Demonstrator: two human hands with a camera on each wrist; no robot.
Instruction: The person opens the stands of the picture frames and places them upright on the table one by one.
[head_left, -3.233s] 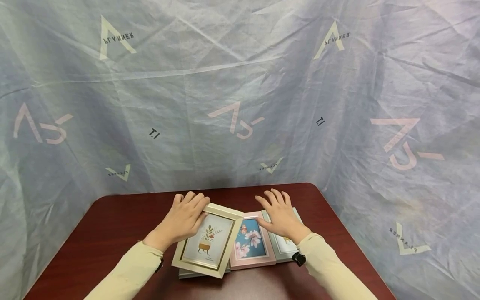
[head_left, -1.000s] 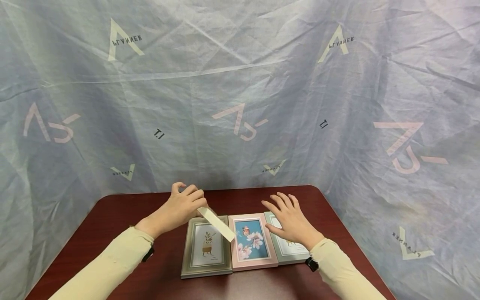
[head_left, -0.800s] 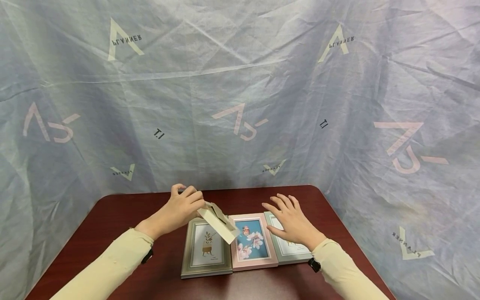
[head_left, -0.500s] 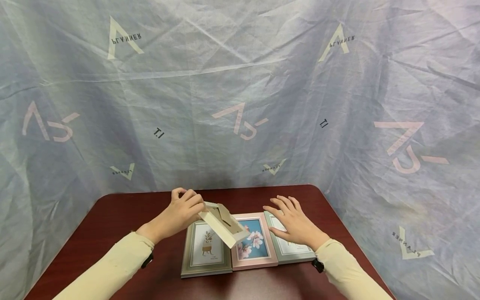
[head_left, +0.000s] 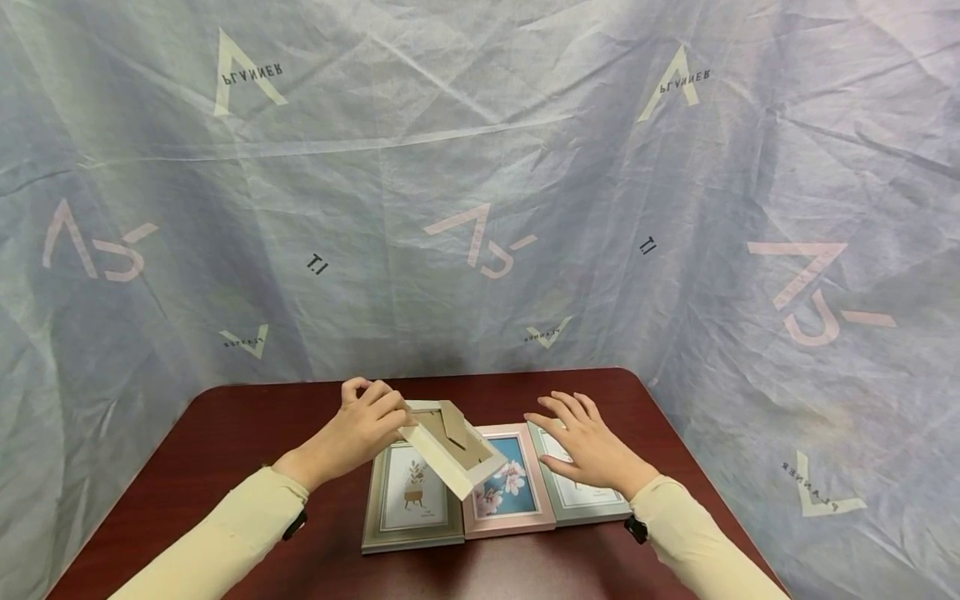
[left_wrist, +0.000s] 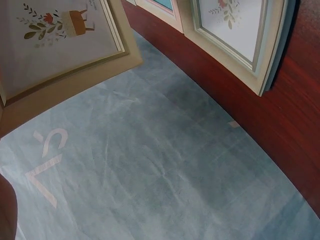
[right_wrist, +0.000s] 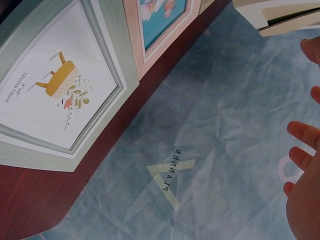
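Note:
My left hand grips a cream picture frame by its left edge, tilted above the others. Its brown backing and stand leg face up in the head view; its front, with a plant picture, shows in the left wrist view. Beneath it lies a champagne-coloured picture frame, partly covered. Beside that is a pink picture frame with blossoms on blue. A pale green picture frame lies at the right of the row. Over its upper part hovers my right hand, fingers spread, holding nothing.
All three lying frames sit side by side on a dark red tabletop with rounded far corners. A grey printed cloth hangs behind and along both sides of the table.
The cream frame, earlier face up over the champagne one, was turned on its edge and now tips over to the right with its back showing. My right hand stays nearly still.

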